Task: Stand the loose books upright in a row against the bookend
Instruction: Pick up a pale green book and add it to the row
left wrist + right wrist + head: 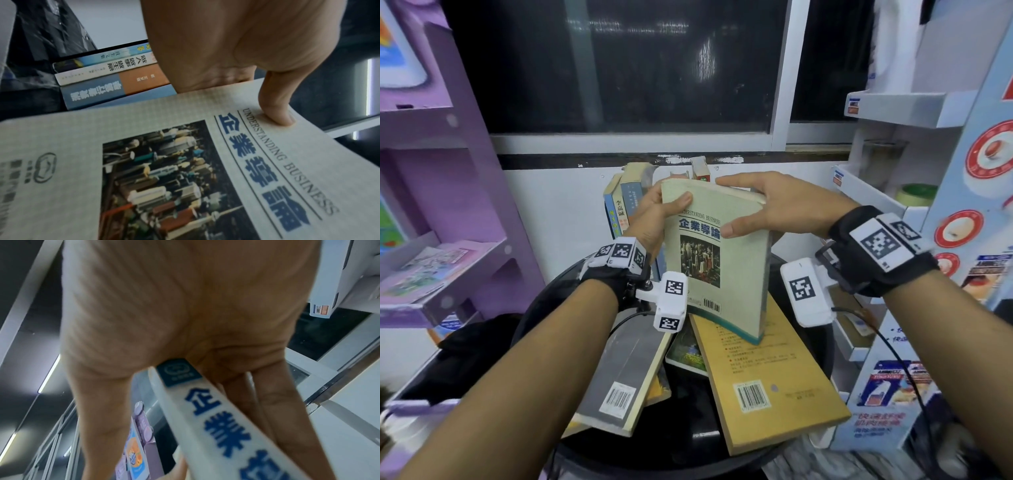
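Observation:
I hold a pale green book titled "Understanding Business" [717, 260] with both hands, tilted, its lower corner over the lying books. My left hand [654, 212] grips its left edge, thumb [275, 105] on the cover [185, 162]. My right hand [774, 202] grips the top right corner, thumb on the cover, fingers [277, 418] behind the spine [216, 426]. Behind it, several books [623, 202] stand leaning by the wall, their spines [107, 78] showing in the left wrist view. A yellow book [763, 377], a grey book [619, 370] and a small green one [685, 349] lie flat. I cannot make out the bookend.
The books rest on a round black table [688, 445] under a dark window. A purple shelf unit [448, 267] stands close on the left, a white display rack [893, 109] with a tape roll [916, 193] on the right. A black bag [472, 346] lies at the table's left.

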A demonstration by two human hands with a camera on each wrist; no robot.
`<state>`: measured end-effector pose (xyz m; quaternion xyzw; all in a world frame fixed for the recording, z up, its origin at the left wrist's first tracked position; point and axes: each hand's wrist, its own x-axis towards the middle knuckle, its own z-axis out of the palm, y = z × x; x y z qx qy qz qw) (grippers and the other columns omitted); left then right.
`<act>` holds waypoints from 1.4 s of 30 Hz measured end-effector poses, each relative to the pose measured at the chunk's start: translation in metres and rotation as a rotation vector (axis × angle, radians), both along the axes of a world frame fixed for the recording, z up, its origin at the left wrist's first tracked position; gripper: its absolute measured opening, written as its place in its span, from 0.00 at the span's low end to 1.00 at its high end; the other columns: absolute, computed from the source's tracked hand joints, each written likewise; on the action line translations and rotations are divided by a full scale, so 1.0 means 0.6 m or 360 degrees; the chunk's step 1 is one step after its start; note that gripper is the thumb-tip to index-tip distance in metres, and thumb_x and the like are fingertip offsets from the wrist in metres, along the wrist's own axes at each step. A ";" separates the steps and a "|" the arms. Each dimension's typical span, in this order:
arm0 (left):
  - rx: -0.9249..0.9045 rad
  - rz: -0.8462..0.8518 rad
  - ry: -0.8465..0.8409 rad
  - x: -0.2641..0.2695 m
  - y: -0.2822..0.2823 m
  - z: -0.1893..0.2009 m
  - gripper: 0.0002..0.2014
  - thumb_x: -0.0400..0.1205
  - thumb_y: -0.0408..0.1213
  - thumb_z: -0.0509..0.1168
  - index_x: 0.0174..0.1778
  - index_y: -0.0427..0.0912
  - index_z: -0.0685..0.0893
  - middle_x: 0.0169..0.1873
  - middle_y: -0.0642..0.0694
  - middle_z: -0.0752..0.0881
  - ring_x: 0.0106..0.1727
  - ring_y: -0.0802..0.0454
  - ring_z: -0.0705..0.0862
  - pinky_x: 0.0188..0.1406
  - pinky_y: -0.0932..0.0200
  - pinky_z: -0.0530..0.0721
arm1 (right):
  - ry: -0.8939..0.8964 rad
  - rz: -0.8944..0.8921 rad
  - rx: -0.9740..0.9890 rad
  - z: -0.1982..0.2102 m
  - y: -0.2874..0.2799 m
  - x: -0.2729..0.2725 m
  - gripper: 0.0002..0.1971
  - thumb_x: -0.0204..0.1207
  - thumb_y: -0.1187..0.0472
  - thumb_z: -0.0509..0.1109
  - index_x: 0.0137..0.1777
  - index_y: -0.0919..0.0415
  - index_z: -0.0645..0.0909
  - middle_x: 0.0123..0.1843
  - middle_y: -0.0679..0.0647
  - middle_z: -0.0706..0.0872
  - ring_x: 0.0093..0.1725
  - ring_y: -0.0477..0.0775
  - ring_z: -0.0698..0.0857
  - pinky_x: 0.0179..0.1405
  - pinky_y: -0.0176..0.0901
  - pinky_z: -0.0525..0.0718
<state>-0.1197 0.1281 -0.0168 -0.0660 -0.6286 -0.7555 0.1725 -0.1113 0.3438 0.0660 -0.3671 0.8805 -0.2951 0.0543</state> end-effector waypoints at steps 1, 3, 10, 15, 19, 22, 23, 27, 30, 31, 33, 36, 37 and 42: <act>-0.0031 0.0016 0.0005 0.000 0.001 0.001 0.15 0.78 0.33 0.69 0.61 0.42 0.80 0.51 0.41 0.89 0.55 0.42 0.88 0.53 0.43 0.85 | 0.0014 -0.0006 0.0022 0.001 -0.001 0.001 0.40 0.68 0.47 0.78 0.79 0.43 0.65 0.61 0.44 0.80 0.57 0.48 0.83 0.46 0.39 0.85; -0.0086 0.0054 -0.0004 -0.002 0.000 0.002 0.14 0.79 0.34 0.69 0.60 0.44 0.81 0.50 0.43 0.90 0.54 0.44 0.88 0.54 0.44 0.84 | 0.0136 -0.0066 0.0062 -0.002 -0.006 0.001 0.39 0.70 0.51 0.79 0.80 0.45 0.65 0.62 0.43 0.76 0.57 0.48 0.80 0.46 0.37 0.82; -0.0302 0.0114 -0.0062 -0.003 0.003 0.013 0.16 0.83 0.35 0.64 0.67 0.41 0.79 0.49 0.49 0.90 0.46 0.59 0.90 0.40 0.65 0.85 | 0.0312 -0.0239 -0.0142 -0.021 -0.005 -0.008 0.33 0.73 0.59 0.77 0.77 0.48 0.71 0.70 0.51 0.79 0.59 0.50 0.80 0.46 0.36 0.79; -0.0407 0.0210 -0.0054 -0.017 0.001 0.027 0.20 0.84 0.33 0.63 0.73 0.41 0.76 0.56 0.51 0.85 0.54 0.60 0.84 0.45 0.70 0.80 | 0.0316 -0.0360 -0.0198 -0.017 0.004 -0.015 0.32 0.72 0.58 0.78 0.77 0.51 0.74 0.70 0.52 0.80 0.58 0.51 0.81 0.47 0.38 0.79; -0.0525 0.0332 -0.0014 -0.042 0.000 0.031 0.22 0.81 0.35 0.67 0.73 0.44 0.77 0.71 0.47 0.78 0.70 0.54 0.77 0.66 0.62 0.76 | 0.0291 -0.0427 -0.0187 -0.002 0.014 -0.024 0.32 0.72 0.59 0.78 0.76 0.53 0.74 0.67 0.54 0.81 0.54 0.53 0.83 0.41 0.39 0.83; -0.0660 0.0381 -0.0042 -0.053 0.003 0.035 0.23 0.81 0.38 0.68 0.74 0.48 0.77 0.74 0.50 0.76 0.75 0.54 0.72 0.69 0.56 0.72 | 0.0273 -0.0498 -0.0159 0.007 0.019 -0.033 0.32 0.71 0.58 0.79 0.75 0.53 0.75 0.65 0.57 0.82 0.53 0.56 0.85 0.38 0.42 0.86; -0.0705 0.0389 -0.0043 -0.057 0.004 0.037 0.23 0.81 0.38 0.68 0.74 0.49 0.76 0.73 0.51 0.76 0.74 0.55 0.72 0.67 0.58 0.72 | 0.0277 -0.0521 -0.0154 0.009 0.020 -0.036 0.31 0.70 0.58 0.79 0.75 0.53 0.75 0.65 0.58 0.82 0.53 0.56 0.85 0.39 0.43 0.87; -0.0881 0.0442 -0.0058 -0.070 0.007 0.048 0.24 0.83 0.39 0.66 0.76 0.50 0.74 0.74 0.50 0.75 0.62 0.61 0.73 0.56 0.66 0.71 | 0.0292 -0.0582 -0.0135 0.014 0.019 -0.052 0.31 0.72 0.60 0.78 0.75 0.56 0.75 0.65 0.59 0.82 0.51 0.57 0.85 0.33 0.41 0.86; -0.0976 0.0476 -0.0082 -0.081 0.004 0.053 0.24 0.83 0.38 0.66 0.76 0.50 0.73 0.74 0.48 0.74 0.61 0.60 0.72 0.59 0.62 0.70 | 0.0312 -0.0639 -0.0109 0.015 0.014 -0.068 0.31 0.71 0.60 0.78 0.75 0.55 0.75 0.67 0.60 0.81 0.54 0.59 0.85 0.39 0.46 0.88; -0.0990 0.0481 -0.0091 -0.086 0.002 0.055 0.24 0.83 0.39 0.67 0.76 0.50 0.73 0.74 0.47 0.74 0.63 0.59 0.72 0.61 0.60 0.71 | 0.0314 -0.0657 -0.0100 0.016 0.012 -0.074 0.31 0.71 0.59 0.78 0.75 0.55 0.75 0.67 0.61 0.80 0.56 0.60 0.85 0.43 0.49 0.89; -0.1036 0.0482 -0.0115 -0.098 -0.003 0.055 0.25 0.81 0.41 0.68 0.76 0.51 0.73 0.75 0.47 0.73 0.71 0.53 0.73 0.70 0.54 0.72 | 0.0316 -0.0673 -0.0097 0.016 0.008 -0.082 0.31 0.71 0.59 0.78 0.74 0.55 0.75 0.66 0.61 0.81 0.57 0.60 0.85 0.47 0.52 0.89; -0.1103 0.0464 -0.0158 -0.122 -0.010 0.053 0.27 0.80 0.44 0.70 0.76 0.55 0.73 0.77 0.47 0.72 0.75 0.46 0.73 0.74 0.42 0.73 | 0.0327 -0.0689 -0.0120 0.015 -0.002 -0.099 0.30 0.72 0.60 0.78 0.74 0.57 0.75 0.64 0.60 0.83 0.54 0.59 0.86 0.40 0.47 0.89; -0.1118 0.0457 -0.0161 -0.129 -0.012 0.052 0.28 0.79 0.45 0.70 0.76 0.55 0.73 0.77 0.47 0.72 0.75 0.46 0.72 0.74 0.40 0.73 | 0.0332 -0.0699 -0.0121 0.014 -0.005 -0.103 0.30 0.72 0.60 0.77 0.75 0.57 0.75 0.64 0.60 0.84 0.53 0.59 0.86 0.36 0.45 0.88; -0.1382 0.0466 -0.0094 -0.166 -0.022 0.052 0.31 0.79 0.45 0.71 0.78 0.54 0.70 0.80 0.48 0.68 0.80 0.48 0.65 0.79 0.42 0.64 | 0.0387 -0.0711 -0.0114 0.010 -0.027 -0.128 0.22 0.75 0.61 0.75 0.69 0.59 0.79 0.61 0.60 0.86 0.55 0.60 0.86 0.43 0.47 0.87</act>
